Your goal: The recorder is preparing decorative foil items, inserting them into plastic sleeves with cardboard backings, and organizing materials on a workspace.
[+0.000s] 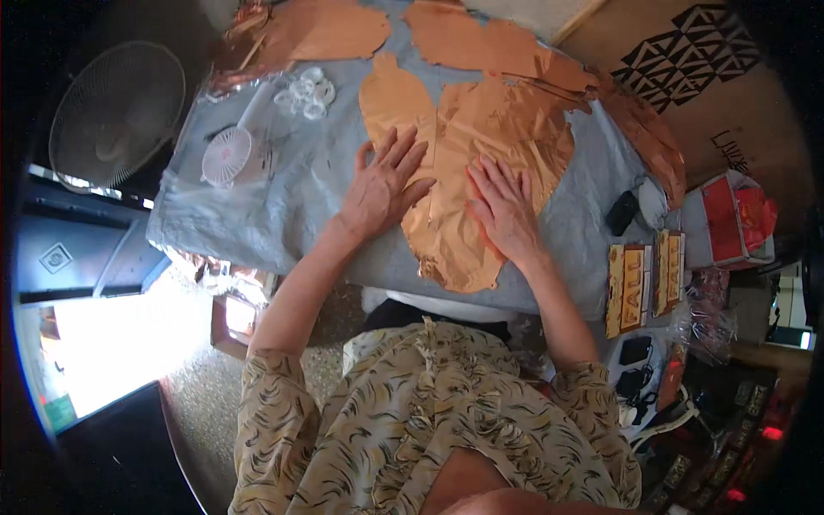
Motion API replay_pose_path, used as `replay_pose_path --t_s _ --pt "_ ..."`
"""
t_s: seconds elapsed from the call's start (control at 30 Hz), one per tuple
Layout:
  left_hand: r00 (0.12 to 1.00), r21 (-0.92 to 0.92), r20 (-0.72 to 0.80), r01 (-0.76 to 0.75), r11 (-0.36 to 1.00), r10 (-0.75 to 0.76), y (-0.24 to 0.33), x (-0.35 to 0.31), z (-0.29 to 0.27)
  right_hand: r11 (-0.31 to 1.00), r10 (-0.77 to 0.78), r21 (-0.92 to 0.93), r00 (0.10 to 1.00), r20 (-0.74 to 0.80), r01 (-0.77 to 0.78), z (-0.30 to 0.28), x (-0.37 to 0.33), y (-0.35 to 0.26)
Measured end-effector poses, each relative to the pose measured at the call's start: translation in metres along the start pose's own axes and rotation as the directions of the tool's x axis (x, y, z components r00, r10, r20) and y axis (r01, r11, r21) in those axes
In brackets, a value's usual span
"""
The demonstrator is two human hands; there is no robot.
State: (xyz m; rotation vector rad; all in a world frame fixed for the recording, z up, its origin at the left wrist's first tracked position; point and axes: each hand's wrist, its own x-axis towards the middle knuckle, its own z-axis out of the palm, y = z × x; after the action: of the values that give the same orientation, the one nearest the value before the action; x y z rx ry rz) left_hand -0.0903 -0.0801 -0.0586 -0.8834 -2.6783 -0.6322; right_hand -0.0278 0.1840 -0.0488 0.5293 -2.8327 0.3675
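Observation:
Copper-orange foil sheets, which look like flat uninflated foil balloons, lie across a table covered with grey cloth (pixel 318 184). My left hand (pixel 384 184) rests palm down at the left edge of the nearest foil balloon (pixel 459 249), its fingers spread over the foil. On the same foil my right hand (pixel 505 210) lies flat with fingers stretched out; an orange-red strip shows along its left side. Neither hand grips anything. A narrower foil piece (pixel 390 90) reaches up beyond my left fingers, beside the larger creased sheet. What lies under my palms is hidden.
More foil pieces (pixel 335 30) lie along the far edge. A small white hand fan (pixel 227 157) and several white rings (pixel 305 93) are at the left. Right are a black object (pixel 622 212), printed boxes (pixel 628 290) and a large carton (pixel 687 94). A caged fan (pixel 116 112) stands far left.

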Motion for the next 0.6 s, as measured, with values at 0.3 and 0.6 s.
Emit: replay_pose_path --t_s 0.3,0.6 --pt "0.908 -0.188 -0.292 -0.361 0.913 0.299 0.016 0.174 0.012 0.996 0.054 0.07 0.998 -0.031 -0.052 -0.028 0.007 0.003" --pt "0.981 0.168 0.073 -0.191 0.967 0.181 0.046 0.334 0.107 0.994 -0.051 0.098 0.998 -0.047 0.055 -0.025 0.008 -0.001"
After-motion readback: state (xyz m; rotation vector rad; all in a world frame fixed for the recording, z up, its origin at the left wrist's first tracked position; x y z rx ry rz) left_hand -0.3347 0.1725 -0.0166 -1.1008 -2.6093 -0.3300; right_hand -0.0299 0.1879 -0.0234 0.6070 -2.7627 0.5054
